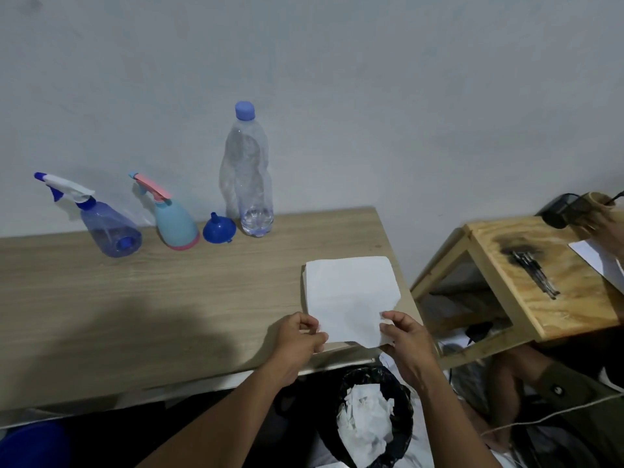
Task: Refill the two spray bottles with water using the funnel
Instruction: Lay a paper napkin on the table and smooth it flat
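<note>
Both hands — left hand (301,336), right hand (401,336) — are pinching the paper sheet's (351,292) near corners. Keep it flat — clear of the funnel (218,228).

Bare forearms; no sleeves visible

Upper left I see two spray bottles (111,228) (175,221), then funnel (218,228), water bottle (248,177); paper stack (349,292) lower right on the table (169,298).
</note>
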### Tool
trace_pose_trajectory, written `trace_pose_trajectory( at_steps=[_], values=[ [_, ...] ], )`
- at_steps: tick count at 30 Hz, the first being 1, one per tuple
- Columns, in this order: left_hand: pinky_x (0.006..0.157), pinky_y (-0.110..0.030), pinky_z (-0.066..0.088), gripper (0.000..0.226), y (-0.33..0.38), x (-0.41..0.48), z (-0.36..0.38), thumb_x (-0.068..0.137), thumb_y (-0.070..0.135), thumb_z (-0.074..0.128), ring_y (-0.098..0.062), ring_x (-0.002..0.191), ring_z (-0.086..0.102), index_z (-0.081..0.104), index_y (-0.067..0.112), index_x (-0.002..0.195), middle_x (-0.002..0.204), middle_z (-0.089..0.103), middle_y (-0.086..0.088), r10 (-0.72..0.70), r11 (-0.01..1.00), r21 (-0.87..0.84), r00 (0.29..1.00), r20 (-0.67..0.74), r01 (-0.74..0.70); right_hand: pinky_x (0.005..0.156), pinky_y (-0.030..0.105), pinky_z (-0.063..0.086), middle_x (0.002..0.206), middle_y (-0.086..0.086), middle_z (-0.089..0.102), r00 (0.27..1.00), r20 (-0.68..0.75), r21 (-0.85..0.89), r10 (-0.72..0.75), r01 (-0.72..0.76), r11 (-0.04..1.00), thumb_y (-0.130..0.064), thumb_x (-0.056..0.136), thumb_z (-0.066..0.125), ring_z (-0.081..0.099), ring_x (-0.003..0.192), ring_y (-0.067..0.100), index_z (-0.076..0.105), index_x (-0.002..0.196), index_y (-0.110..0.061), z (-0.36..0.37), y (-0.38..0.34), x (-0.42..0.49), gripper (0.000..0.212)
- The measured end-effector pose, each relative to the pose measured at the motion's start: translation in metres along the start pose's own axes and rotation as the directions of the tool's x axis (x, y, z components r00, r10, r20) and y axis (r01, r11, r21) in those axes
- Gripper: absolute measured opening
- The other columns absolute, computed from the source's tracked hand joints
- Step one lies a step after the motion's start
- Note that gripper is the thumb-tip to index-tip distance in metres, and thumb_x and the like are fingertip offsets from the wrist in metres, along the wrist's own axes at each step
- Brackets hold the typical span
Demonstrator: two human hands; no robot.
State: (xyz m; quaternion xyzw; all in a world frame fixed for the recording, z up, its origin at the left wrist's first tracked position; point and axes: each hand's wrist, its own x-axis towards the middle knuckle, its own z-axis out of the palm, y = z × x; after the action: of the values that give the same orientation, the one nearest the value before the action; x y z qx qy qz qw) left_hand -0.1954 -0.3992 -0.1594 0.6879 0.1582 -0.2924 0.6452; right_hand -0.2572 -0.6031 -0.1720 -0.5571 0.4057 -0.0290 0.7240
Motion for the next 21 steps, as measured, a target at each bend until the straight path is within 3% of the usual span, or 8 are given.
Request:
trace_pose_trajectory(
  at_steps=[3, 7, 10, 12, 15, 19, 21],
  values=[
    [0.064, -0.03, 0.051, 0.036, 0.01, -0.003, -0.005, 0.08, -0.016, 0.065, -0.021, 0.078, 0.056, 0.058, 0.002, 0.112, 0.118, 0.056, -0.014, -0.024, 0.998, -0.062, 0.992, 0.127, 0.032, 0.079, 0.046, 0.052, 0.105, 0.014, 0.071, 0.997, 0.068, 0.083, 0.048, -0.054, 0.995, 0.011, 0.093, 0.053, 0.065, 0.087, 0.031, 0.067, 0.108, -0.006, -0.005, -0.008, -0.001, 0.026],
    [0.06, -0.031, 0.048, 0.049, 0.019, -0.001, -0.014, 0.079, -0.021, 0.059, -0.022, 0.086, 0.053, 0.056, 0.008, 0.119, 0.127, 0.049, -0.013, -0.055, 0.986, -0.137, 0.962, 0.268, 0.094, 0.092, 0.054, 0.05, 0.105, 0.019, 0.07, 0.997, 0.067, 0.121, 0.024, -0.032, 0.992, -0.006, 0.086, 0.072, 0.062, 0.092, 0.034, 0.074, 0.092, -0.009, -0.005, -0.014, -0.001, 0.007],
    [0.063, -0.032, 0.047, 0.052, 0.024, 0.003, -0.02, 0.079, -0.021, 0.058, -0.023, 0.096, 0.055, 0.058, 0.011, 0.12, 0.135, 0.046, -0.013, -0.077, 0.984, -0.13, 0.942, 0.328, 0.126, 0.1, 0.055, 0.046, 0.113, 0.023, 0.068, 0.997, 0.072, 0.149, -0.006, -0.005, 0.989, -0.01, 0.071, 0.082, 0.06, 0.104, 0.034, 0.076, 0.086, -0.011, -0.005, -0.018, 0.0, 0.016],
    [0.065, -0.032, 0.048, 0.052, 0.028, 0.004, -0.023, 0.079, -0.02, 0.058, -0.023, 0.096, 0.054, 0.059, 0.011, 0.121, 0.134, 0.044, -0.012, -0.095, 0.982, -0.119, 0.926, 0.366, 0.148, 0.092, 0.048, 0.053, 0.122, 0.02, 0.067, 0.994, 0.112, 0.147, -0.003, -0.013, 0.989, 0.005, 0.085, 0.068, 0.062, 0.107, 0.033, 0.075, 0.096, -0.012, -0.007, -0.021, 0.002, 0.021],
    [0.068, -0.031, 0.051, 0.049, 0.034, -0.001, -0.024, 0.084, -0.016, 0.058, -0.018, 0.086, 0.05, 0.058, 0.011, 0.124, 0.125, 0.044, -0.01, -0.129, 0.984, -0.06, 0.894, 0.43, 0.171, 0.076, 0.038, 0.063, 0.118, 0.014, 0.07, 0.986, 0.167, 0.166, 0.015, -0.043, 0.985, 0.016, 0.092, 0.05, 0.069, 0.098, 0.029, 0.068, 0.116, -0.008, -0.004, -0.029, -0.004, 0.038],
    [0.085, -0.033, 0.045, 0.031, 0.038, -0.006, -0.02, 0.094, 0.008, 0.062, -0.01, 0.096, 0.055, 0.062, 0.016, 0.123, 0.114, 0.059, 0.004, -0.116, 0.986, -0.073, 0.923, 0.367, 0.153, 0.076, 0.042, 0.063, 0.125, 0.02, 0.065, 0.978, 0.209, 0.124, -0.013, -0.013, 0.992, 0.018, 0.089, 0.049, 0.068, 0.096, 0.03, 0.064, 0.126, -0.01, -0.004, -0.036, -0.007, 0.048],
    [0.087, -0.026, 0.044, 0.025, 0.037, -0.004, -0.017, 0.093, 0.021, 0.066, -0.005, 0.093, 0.058, 0.066, 0.017, 0.118, 0.107, 0.067, 0.009, -0.044, 0.997, -0.055, 0.964, 0.262, 0.06, 0.073, 0.039, 0.063, 0.132, 0.016, 0.062, 0.971, 0.234, 0.132, -0.04, 0.009, 0.991, 0.019, 0.088, 0.05, 0.069, 0.096, 0.027, 0.065, 0.125, -0.013, -0.005, -0.039, -0.008, 0.052]
  ],
)
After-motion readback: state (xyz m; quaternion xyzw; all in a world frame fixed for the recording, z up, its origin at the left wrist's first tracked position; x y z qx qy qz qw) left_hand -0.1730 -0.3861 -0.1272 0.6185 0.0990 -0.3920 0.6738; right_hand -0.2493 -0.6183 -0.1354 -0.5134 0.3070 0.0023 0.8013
